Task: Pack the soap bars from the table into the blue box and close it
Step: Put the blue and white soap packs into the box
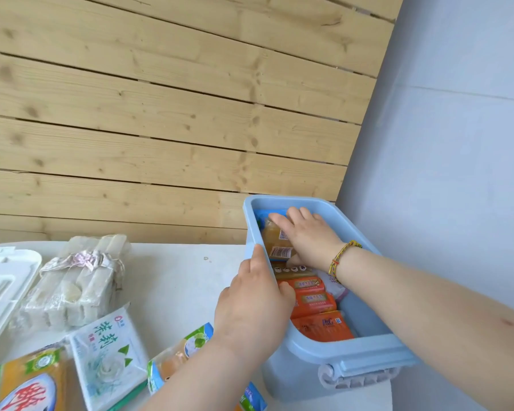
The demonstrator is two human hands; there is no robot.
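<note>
The blue box (350,348) stands open on the right side of the white table (172,280). Inside lie several orange-wrapped soap bars (315,302). At the far end sits a yellow bar with a barcode label (278,243). My right hand (306,235) reaches into the box and presses flat on that yellow bar, fingers spread. My left hand (254,301) grips the box's left rim, thumb inside. More soaps remain on the table: a white jasmine pack (109,354), a yellow-green pack (27,381), and a green-and-orange bar (178,357) partly under my left forearm.
A clear-wrapped bundle of pale soap bars (74,286) lies at the back left of the table. The white lid (3,289) rests at the left edge. A wooden plank wall rises behind, and a grey wall stands close to the box's right side.
</note>
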